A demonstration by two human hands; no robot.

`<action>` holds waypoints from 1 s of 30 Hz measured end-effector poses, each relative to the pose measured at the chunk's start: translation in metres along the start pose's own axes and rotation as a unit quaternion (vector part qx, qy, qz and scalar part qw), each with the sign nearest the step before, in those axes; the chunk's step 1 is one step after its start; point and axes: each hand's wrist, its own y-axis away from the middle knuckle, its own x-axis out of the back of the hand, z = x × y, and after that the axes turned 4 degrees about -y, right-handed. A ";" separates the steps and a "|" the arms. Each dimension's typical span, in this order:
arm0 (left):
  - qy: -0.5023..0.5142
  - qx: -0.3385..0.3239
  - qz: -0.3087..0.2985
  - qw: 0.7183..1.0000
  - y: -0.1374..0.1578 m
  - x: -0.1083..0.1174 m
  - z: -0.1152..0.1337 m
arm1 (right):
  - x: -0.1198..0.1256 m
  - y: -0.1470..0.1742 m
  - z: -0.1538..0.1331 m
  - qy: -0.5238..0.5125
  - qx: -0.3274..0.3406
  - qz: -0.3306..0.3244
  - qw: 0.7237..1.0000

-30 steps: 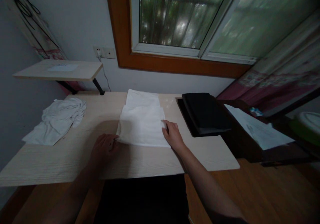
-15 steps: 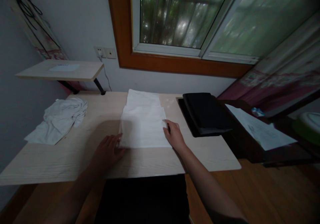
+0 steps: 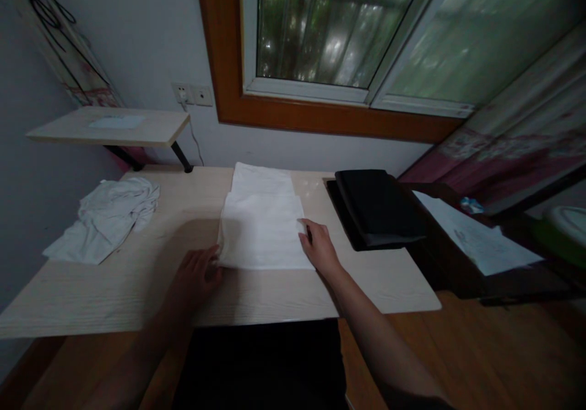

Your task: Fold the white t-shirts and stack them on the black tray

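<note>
The white cloth [image 3: 263,230] lies flat on the table [image 3: 284,300]. My left hand [image 3: 196,273] is at its near left corner; I cannot tell if it is pinching. My right hand [image 3: 321,250] touches its right edge, thumb and forefinger apart.

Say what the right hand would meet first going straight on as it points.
Likely the folded white cloth: the right hand points across it from its right edge, though exact contact is unclear.
</note>
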 end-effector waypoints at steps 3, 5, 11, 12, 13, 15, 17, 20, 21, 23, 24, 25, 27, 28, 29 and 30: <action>0.001 0.014 0.016 1.000 -0.001 -0.003 0.002 | 0.000 0.000 0.000 0.000 -0.002 0.001 1.000; 0.002 0.029 0.034 0.999 -0.001 -0.003 0.004 | 0.000 0.000 0.000 0.000 -0.004 0.002 1.000; 0.018 0.071 0.067 0.995 0.004 0.004 0.001 | 0.000 -0.001 -0.001 -0.003 -0.009 0.006 1.000; 0.021 0.085 0.071 0.994 0.006 0.006 0.000 | 0.000 -0.001 -0.001 -0.005 -0.012 0.007 1.000; 0.023 0.094 0.074 0.993 0.008 0.008 -0.001 | 0.001 0.000 -0.002 -0.007 -0.014 0.008 1.000; 0.022 0.090 0.079 0.993 0.011 0.012 -0.003 | 0.001 0.000 -0.002 -0.011 -0.019 0.012 1.000; 0.017 0.054 0.086 0.995 0.012 0.016 -0.002 | 0.001 0.000 -0.002 -0.013 -0.022 0.016 1.000; 0.012 -0.053 0.052 0.997 0.009 0.016 0.007 | 0.000 0.000 -0.001 -0.013 -0.028 0.019 0.999; 0.012 -0.098 0.022 0.995 0.007 0.015 0.011 | 0.000 0.000 -0.001 -0.013 -0.028 0.018 0.999; 0.006 -0.164 -0.037 0.986 0.003 0.011 0.022 | -0.001 0.000 -0.001 -0.011 -0.026 0.018 0.999; -0.001 -0.174 -0.054 0.983 0.002 0.008 0.027 | -0.001 0.000 -0.001 -0.010 -0.024 0.017 1.000; -0.010 -0.164 -0.059 0.985 0.000 0.004 0.031 | -0.001 0.000 -0.001 -0.009 -0.023 0.018 1.000; -0.028 -0.104 -0.040 0.993 -0.003 -0.001 0.037 | 0.000 0.000 -0.001 -0.007 -0.023 0.017 1.000; -0.036 -0.068 -0.024 0.997 -0.004 -0.004 0.038 | 0.000 0.000 -0.002 -0.007 -0.024 0.018 1.000; -0.042 -0.037 -0.009 0.998 -0.005 -0.006 0.038 | 0.000 0.000 -0.002 -0.007 -0.025 0.017 1.000; -0.046 -0.012 0.004 0.999 -0.006 -0.007 0.037 | 0.000 0.000 -0.002 -0.008 -0.026 0.017 0.999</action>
